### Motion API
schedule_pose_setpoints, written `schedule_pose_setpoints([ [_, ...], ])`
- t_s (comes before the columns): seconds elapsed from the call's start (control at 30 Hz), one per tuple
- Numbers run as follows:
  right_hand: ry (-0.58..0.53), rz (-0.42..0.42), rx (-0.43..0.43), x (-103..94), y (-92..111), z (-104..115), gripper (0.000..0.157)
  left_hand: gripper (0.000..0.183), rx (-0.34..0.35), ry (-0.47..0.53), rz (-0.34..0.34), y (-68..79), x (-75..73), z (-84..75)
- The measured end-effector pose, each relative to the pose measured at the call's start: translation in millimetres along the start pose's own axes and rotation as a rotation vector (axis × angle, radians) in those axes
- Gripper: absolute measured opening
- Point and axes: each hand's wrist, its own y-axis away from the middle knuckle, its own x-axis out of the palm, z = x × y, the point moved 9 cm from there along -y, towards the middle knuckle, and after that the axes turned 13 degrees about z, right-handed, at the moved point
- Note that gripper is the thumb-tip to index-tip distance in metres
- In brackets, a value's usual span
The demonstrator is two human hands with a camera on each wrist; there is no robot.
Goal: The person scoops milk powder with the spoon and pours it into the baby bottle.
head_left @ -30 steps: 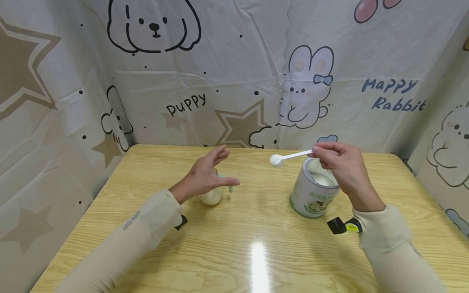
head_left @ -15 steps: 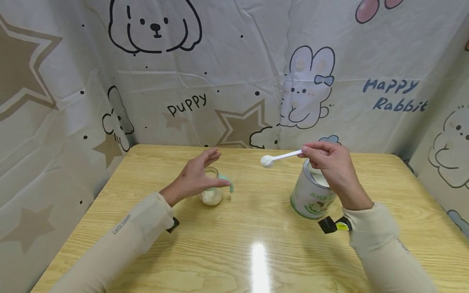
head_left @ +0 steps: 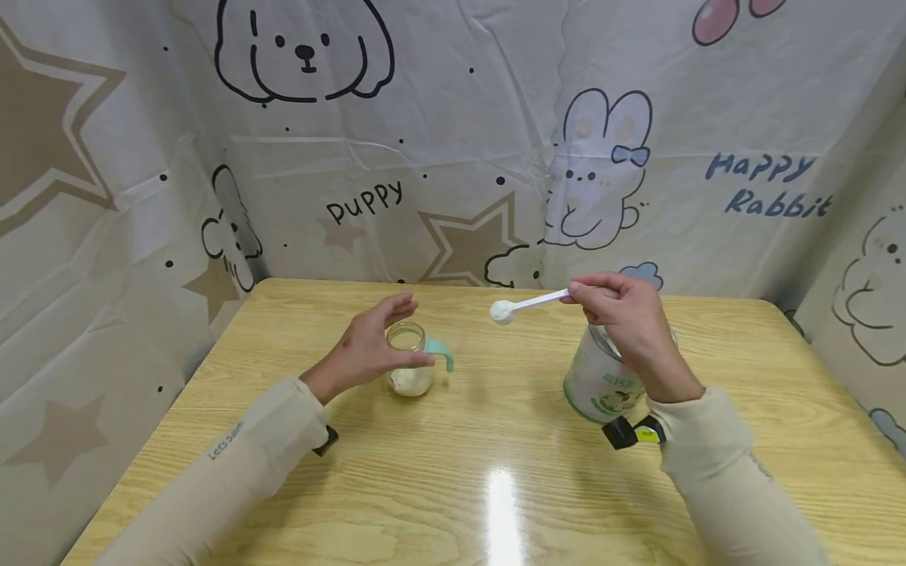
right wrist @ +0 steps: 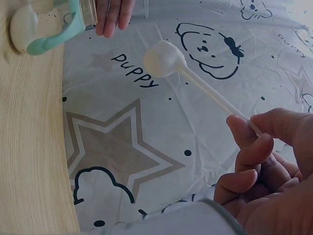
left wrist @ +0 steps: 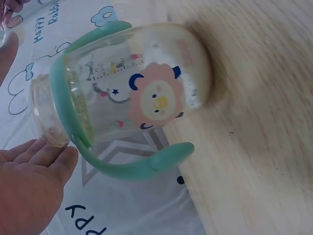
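Observation:
A baby bottle (head_left: 410, 383) without a lid stands upright on the table, pale powder in its bottom. It has green handles (left wrist: 161, 161) and a cartoon animal print (left wrist: 159, 100). My left hand (head_left: 362, 343) is beside its neck, thumb and fingers spread apart around it; whether they touch the glass I cannot tell. My right hand (head_left: 626, 318) pinches the end of a long white measuring scoop (right wrist: 164, 59) between thumb and fingers. White powder heaps in the scoop's bowl, which hangs in the air between bottle and can. Below my right hand is an uncovered milk powder can (head_left: 602, 381), its mouth partly hidden.
The wooden table (head_left: 418, 472) carries the bottle at left and the can at right. Behind it and at both sides hangs a printed cloth (head_left: 439, 118) with cartoon animals. A bright light reflection lies on the front of the tabletop.
My right hand has carried the full scoop leftward, away from above the can and toward the bottle. The left hand has drawn back slightly left, uncovering more of the bottle.

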Motion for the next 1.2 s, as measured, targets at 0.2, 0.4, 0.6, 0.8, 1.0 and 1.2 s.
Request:
schedule_pose_setpoints([
  [0.2,0.020,0.008,0.037,6.7,-2.8,0.4,0.038,0.101,-0.004,0.004,-0.001,2.8,0.9,5.5],
  [0.4,-0.019,0.019,0.037,13.0,-5.8,1.4,0.035,0.099,-0.003,-0.030,-0.017,3.5,2.4,10.9],
  [0.6,-0.085,0.045,-0.004,21.9,-11.3,2.9,0.032,0.095,-0.013,-0.037,-0.037,5.0,2.6,16.6],
  [0.8,-0.077,0.058,-0.010,30.4,-15.6,4.4,0.032,0.092,-0.023,-0.055,-0.058,5.5,2.5,20.4],
  [1.0,-0.065,0.067,-0.005,39.2,-18.9,5.7,0.032,0.090,-0.040,-0.049,-0.067,6.7,2.8,23.9],
  [1.2,-0.071,0.082,-0.006,49.4,-23.5,5.7,0.031,0.085,-0.041,-0.045,-0.073,7.5,2.2,26.0],
])
